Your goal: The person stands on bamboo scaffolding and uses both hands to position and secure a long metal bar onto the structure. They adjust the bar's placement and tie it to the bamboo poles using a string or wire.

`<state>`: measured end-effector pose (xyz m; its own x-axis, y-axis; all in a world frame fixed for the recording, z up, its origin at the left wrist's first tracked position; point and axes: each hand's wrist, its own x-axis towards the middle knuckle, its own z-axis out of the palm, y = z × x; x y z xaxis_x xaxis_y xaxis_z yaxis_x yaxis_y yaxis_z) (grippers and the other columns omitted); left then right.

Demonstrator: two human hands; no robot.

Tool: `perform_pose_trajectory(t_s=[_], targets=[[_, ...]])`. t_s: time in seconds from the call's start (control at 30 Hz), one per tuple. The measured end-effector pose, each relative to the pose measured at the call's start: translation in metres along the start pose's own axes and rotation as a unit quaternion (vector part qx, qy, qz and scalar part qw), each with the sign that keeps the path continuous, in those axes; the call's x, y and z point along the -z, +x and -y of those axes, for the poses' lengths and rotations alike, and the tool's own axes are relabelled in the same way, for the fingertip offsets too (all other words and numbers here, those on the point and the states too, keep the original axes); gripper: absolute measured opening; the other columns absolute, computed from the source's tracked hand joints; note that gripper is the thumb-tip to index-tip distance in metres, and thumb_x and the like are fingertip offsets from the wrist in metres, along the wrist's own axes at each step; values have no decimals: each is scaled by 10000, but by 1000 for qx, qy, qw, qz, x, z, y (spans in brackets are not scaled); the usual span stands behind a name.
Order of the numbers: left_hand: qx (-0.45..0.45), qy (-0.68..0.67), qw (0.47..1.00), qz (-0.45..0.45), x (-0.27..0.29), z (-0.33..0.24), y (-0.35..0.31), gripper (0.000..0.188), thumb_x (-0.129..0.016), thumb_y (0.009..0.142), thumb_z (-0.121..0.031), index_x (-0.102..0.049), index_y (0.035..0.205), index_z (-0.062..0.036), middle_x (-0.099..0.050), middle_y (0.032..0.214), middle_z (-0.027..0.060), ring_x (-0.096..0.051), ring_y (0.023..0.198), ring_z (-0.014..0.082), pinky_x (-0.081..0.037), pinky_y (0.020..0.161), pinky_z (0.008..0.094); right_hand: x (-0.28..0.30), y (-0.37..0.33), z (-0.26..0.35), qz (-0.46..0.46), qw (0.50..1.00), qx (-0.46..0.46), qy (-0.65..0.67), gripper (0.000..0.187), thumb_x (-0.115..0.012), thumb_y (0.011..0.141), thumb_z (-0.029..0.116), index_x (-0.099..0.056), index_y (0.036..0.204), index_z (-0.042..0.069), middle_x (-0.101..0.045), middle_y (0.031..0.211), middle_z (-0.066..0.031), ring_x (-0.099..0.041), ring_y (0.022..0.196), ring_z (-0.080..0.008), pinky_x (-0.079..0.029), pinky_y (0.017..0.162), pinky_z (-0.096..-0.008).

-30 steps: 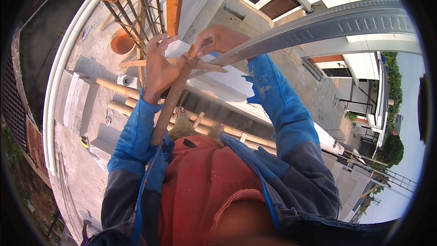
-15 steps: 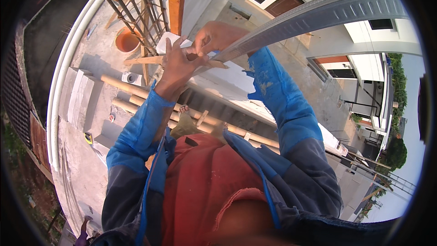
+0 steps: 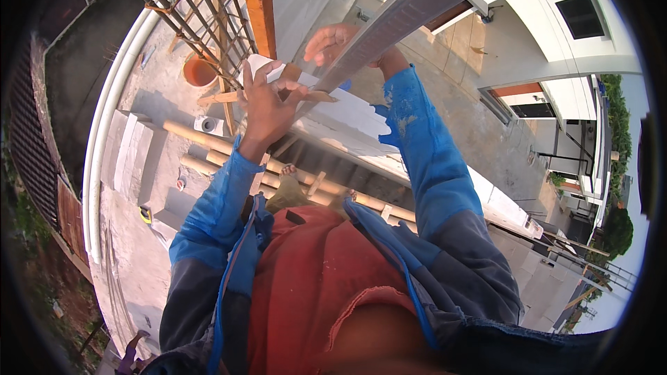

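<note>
My left hand [image 3: 271, 107] is at the foot of a long grey metal channel [image 3: 410, 17]. Its thumb and forefinger meet in a pinch beside a wooden strip [image 3: 321, 96], while the other fingers point up; whatever is in the pinch is too small to make out. A short upright wood piece [image 3: 292, 71] stands just beyond those fingers. Behind the channel is my right hand [image 3: 330, 43], its fingers stretched out and apart, partly covered by the metal. The channel leans up to the right from the strip. White wall top [image 3: 347, 114] lies beneath both hands.
An orange-brown wooden post [image 3: 256, 7] and a tied rebar cage [image 3: 201, 21] rise at the far left. Near them sit an orange bucket [image 3: 199, 71] and pale blocks [image 3: 132, 156]. Bamboo poles [image 3: 198, 137] lie below me, beside a dark gap. A paved yard lies beyond the wall.
My right hand has moved off from the left one and its fingers have opened. The channel's upper part has swung left and stands steeper in view. My left hand stays near the wooden strip.
</note>
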<state>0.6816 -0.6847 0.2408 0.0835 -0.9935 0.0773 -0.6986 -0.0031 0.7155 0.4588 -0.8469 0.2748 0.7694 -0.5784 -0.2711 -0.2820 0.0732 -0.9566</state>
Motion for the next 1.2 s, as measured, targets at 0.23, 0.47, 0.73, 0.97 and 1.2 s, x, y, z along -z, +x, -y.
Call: perform_pose_trajectory(t_s=[0.23,0.47,0.73,0.97,1.2], targets=[[-56,109,991,-47,0,-16,-14,89,-794,928,-245,-844,992,-280,-604,1458,-53,-228,1613,365,-62,1182,801,-33,-55,-15,-198,977,2,-80,272,-792,975,218,-738,1172,38,-765,1080,-65,-692,1020,-161,-549,926,-354],[-129,190,966,-120,-14,-14,-36,194,-806,914,-193,-824,1094,-265,-716,1282,-82,-468,1482,242,-96,1220,701,-68,-120,-51,-245,969,44,-10,185,-737,1021,157,-736,1137,14,-730,977,-40,-667,911,-127,-547,869,-328],[-67,316,937,-133,-62,-40,-74,596,-755,917,-313,-647,1479,-149,-560,1431,69,-475,1345,314,-287,1111,611,-111,-205,-66,-301,953,14,-36,208,-722,1013,198,-744,1126,25,-760,1001,-103,-719,903,-195,-566,836,-347],[77,255,955,-128,-124,-71,-81,992,-747,874,-312,-263,1669,31,-511,1408,178,-465,1331,390,-341,1050,613,-173,-268,-114,-194,974,35,-112,219,-694,994,227,-735,1128,58,-729,1055,-126,-723,975,-324,-576,865,-438],[57,213,953,-208,-158,-56,-72,1090,-771,835,-264,-164,1692,26,-548,1318,192,-531,1245,385,-378,989,605,-210,-331,-206,-139,985,-38,-98,251,-668,1010,293,-731,1127,79,-748,1094,-140,-714,1036,-348,-554,914,-482]])
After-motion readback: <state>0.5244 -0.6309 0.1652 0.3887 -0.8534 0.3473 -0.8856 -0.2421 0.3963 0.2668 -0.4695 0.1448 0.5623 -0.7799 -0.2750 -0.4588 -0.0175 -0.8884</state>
